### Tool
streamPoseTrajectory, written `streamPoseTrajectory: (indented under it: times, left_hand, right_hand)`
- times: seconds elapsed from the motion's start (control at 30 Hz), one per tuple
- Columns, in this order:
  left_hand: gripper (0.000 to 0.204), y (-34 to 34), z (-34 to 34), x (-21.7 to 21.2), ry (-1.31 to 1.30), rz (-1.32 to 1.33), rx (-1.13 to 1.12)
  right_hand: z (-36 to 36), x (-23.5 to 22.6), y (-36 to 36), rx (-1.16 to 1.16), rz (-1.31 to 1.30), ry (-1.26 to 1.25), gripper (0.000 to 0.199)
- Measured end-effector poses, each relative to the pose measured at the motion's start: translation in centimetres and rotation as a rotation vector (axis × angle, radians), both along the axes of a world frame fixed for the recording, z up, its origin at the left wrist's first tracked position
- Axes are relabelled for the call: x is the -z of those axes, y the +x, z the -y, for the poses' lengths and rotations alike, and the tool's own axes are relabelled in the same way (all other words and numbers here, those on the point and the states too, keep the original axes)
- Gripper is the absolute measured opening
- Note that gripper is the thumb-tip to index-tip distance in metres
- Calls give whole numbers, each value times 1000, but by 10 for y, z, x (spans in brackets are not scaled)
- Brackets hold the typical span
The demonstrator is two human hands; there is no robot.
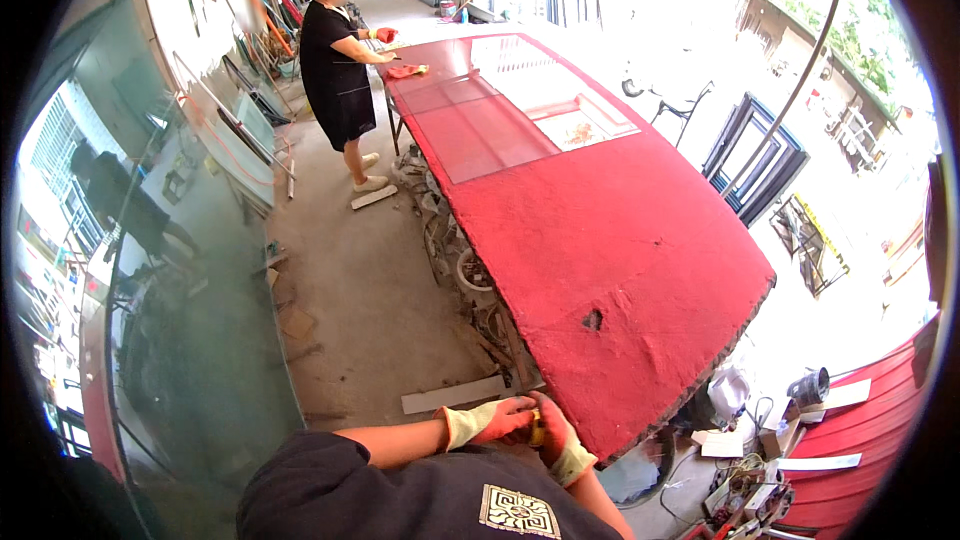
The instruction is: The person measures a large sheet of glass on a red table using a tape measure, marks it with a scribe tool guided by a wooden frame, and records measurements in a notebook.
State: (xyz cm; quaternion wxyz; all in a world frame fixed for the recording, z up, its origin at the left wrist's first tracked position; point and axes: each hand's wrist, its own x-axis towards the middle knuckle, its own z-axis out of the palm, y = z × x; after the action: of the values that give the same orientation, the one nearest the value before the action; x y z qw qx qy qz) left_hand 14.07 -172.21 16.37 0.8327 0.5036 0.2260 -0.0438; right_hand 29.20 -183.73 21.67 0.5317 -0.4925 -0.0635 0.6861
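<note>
The gloved left hand (497, 421) and right hand (560, 435) are curled together around a small yellow object (537, 431) by the red table's (600, 250) near left corner.

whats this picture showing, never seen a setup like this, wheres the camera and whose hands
There is no machine: one picture, taken by a wide fisheye camera on a person's head, looking down. The wearer's left hand and right hand, in red and cream gloves, meet at the near edge of a red-covered table, around a small yellow object too hidden to name. A glass sheet and what looks like a red glove lie toward the far end, where a co-worker stands.
</note>
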Motion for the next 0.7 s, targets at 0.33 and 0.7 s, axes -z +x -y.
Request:
streamPoseTrajectory:
  times: [0.33, 0.7]
  left_hand:
    - [46, -44, -24, 12, 421, -185, 241]
    - [44, -175, -206, 12, -424, 48, -742]
  right_hand:
    - [-27, 12, 7, -730, 84, 241, 68]
    - [-133, 99, 0, -796, 296, -162, 58]
